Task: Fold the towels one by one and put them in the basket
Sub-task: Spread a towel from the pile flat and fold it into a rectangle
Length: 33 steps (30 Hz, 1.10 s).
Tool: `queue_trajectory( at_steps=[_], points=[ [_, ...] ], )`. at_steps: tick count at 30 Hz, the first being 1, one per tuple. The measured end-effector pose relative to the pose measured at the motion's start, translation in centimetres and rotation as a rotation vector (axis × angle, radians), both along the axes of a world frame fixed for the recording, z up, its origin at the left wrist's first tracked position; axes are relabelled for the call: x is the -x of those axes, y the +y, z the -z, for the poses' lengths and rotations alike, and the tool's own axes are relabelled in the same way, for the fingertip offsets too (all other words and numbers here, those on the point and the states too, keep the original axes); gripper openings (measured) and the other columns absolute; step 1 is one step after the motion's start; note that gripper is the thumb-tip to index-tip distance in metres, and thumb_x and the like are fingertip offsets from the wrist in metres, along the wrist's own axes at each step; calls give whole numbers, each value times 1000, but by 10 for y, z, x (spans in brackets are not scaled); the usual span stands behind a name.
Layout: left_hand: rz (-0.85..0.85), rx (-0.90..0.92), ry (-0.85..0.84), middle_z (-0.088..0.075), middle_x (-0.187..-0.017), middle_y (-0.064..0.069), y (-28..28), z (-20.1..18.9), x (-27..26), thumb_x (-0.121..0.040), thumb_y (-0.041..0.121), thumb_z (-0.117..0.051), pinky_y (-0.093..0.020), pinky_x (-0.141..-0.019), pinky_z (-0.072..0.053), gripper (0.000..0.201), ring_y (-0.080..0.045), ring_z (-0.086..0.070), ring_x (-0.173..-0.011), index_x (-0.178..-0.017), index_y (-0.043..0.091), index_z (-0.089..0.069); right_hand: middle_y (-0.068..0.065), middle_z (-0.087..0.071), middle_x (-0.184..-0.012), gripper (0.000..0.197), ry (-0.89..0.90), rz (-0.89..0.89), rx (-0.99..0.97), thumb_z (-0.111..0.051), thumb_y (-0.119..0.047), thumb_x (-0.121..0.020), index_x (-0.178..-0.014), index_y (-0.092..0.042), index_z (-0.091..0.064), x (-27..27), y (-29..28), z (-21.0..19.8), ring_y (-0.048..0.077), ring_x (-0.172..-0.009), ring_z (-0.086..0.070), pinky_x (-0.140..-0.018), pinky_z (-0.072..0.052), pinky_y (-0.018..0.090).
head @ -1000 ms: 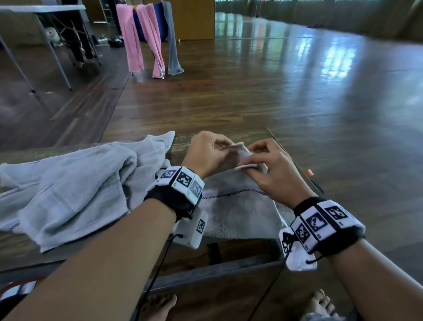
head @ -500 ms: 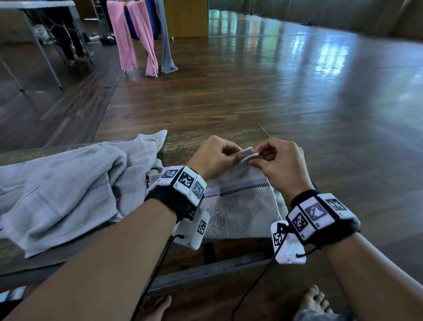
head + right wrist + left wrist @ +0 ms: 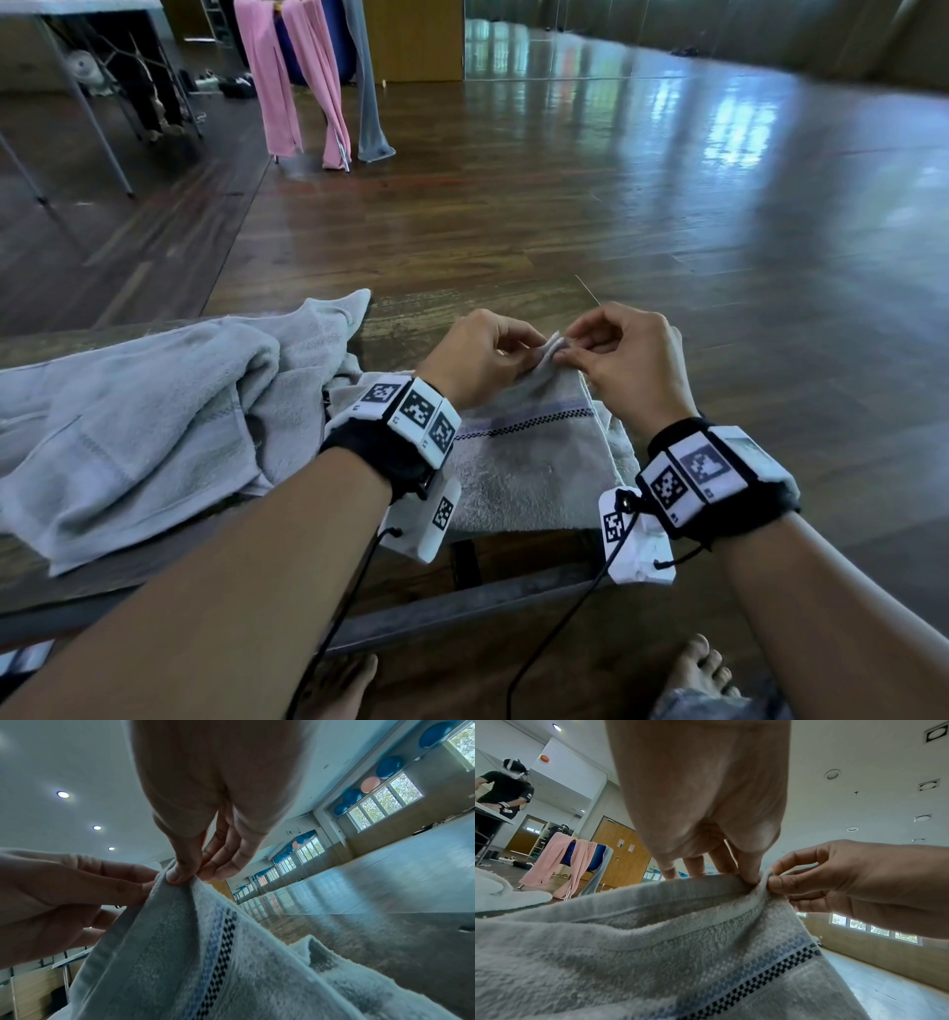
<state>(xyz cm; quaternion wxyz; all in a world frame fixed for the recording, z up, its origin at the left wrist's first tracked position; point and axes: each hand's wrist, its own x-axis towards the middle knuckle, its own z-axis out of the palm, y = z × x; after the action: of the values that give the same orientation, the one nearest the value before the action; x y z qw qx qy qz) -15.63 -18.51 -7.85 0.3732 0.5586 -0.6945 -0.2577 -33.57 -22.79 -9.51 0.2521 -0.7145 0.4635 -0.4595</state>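
Observation:
A grey towel (image 3: 529, 462) with a dark checkered stripe lies on the table's right end, one corner raised. My left hand (image 3: 482, 354) and my right hand (image 3: 621, 354) both pinch that raised corner, fingertips almost touching. The left wrist view shows my left hand (image 3: 749, 878) pinching the towel (image 3: 654, 953) hem, with my right hand (image 3: 777, 882) gripping beside it. In the right wrist view my right hand (image 3: 185, 876) nips the towel (image 3: 205, 963) corner and my left hand (image 3: 144, 882) holds the neighbouring layer. No basket is in view.
A crumpled pile of grey towels (image 3: 138, 426) covers the table's left part. The wooden table (image 3: 411, 318) ends just right of my hands. Pink and grey towels hang on a rack (image 3: 308, 82) across the floor. A person (image 3: 503, 789) stands at another table far left.
Both hands have lifted the towel corner slightly and drawn close together around it; the pinch has tightened from a loose hold to fingertip against fingertip.

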Motion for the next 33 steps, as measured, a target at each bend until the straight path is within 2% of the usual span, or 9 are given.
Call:
queue_trajectory(
  at_steps=[8,12,14,17,19,22,25,29,33],
  points=[
    [-2,-13,-42,-77,-80,-2,-4,5,-2,-91,26,-67,-30,-76,-55,16,-14,-68,-69,-97,16,-79,-10,-73,-69,18,6,-36,-25,-89,-10,-72,-79,-22,-77,0,-2,1,-3,-65,-68,-62,-50,9],
    [13,-6,-60,-76,-77,-1,-3,9,-3,-91,24,-66,-23,-68,-52,14,0,-60,-58,-95,18,-78,-11,-70,-71,16,81,-94,-81,-85,-13,-79,-86,-26,-79,1,-1,2,-6,-57,-60,-58,-43,3],
    [15,-9,-64,-76,-77,1,-4,10,-3,-91,26,-66,-20,-66,-50,15,4,-59,-56,-96,18,-78,-14,-70,-77,14,136,-99,-81,-81,-15,-84,-89,-28,-78,0,0,2,-9,-63,-61,-59,-41,2],
    [-33,47,-99,-71,-81,4,-3,8,-2,-88,36,-68,-23,-64,-50,19,-4,-63,-63,-96,19,-71,-15,-68,-85,12,194,-71,-47,-77,-19,-88,-87,-31,-76,-1,0,1,-3,-76,-61,-63,-40,9],
    [-75,148,-130,-67,-90,2,-3,5,-2,-87,35,-70,-23,-64,-48,19,-12,-62,-71,-94,19,-61,-14,-67,-83,8,193,-46,-32,-75,-20,-89,-87,-28,-75,0,-1,-1,-1,-74,-59,-65,-40,13],
    [-48,235,-226,-62,-90,1,-2,2,-1,-87,40,-68,-26,-69,-46,22,-14,-56,-75,-88,18,-63,-14,-69,-78,4,176,-54,-5,-74,-23,-90,-87,-26,-74,0,-1,-2,-5,-69,-60,-60,-39,3],
    [-44,234,-343,-64,-88,-3,0,5,-1,-87,49,-64,-35,-71,-51,36,-19,-60,-74,-90,14,-70,-13,-70,-81,2,144,-90,5,-74,-22,-89,-88,-24,-73,-2,2,-3,-6,-70,-60,-63,-41,2],
    [-28,263,-381,-65,-83,-9,-3,6,-3,-86,34,-71,-41,-68,-50,27,-27,-60,-69,-86,7,-72,-6,-73,-87,4,94,-171,-26,-75,-18,-89,-92,-18,-73,-3,3,-5,4,-78,-65,-70,-48,7],
    [-36,264,-374,-66,-81,-9,-4,7,-2,-84,29,-72,-36,-64,-48,24,-27,-61,-68,-82,5,-73,-4,-74,-86,5,101,-213,-39,-75,-19,-90,-94,-17,-76,-1,2,-6,10,-78,-66,-72,-53,17]
  ],
)
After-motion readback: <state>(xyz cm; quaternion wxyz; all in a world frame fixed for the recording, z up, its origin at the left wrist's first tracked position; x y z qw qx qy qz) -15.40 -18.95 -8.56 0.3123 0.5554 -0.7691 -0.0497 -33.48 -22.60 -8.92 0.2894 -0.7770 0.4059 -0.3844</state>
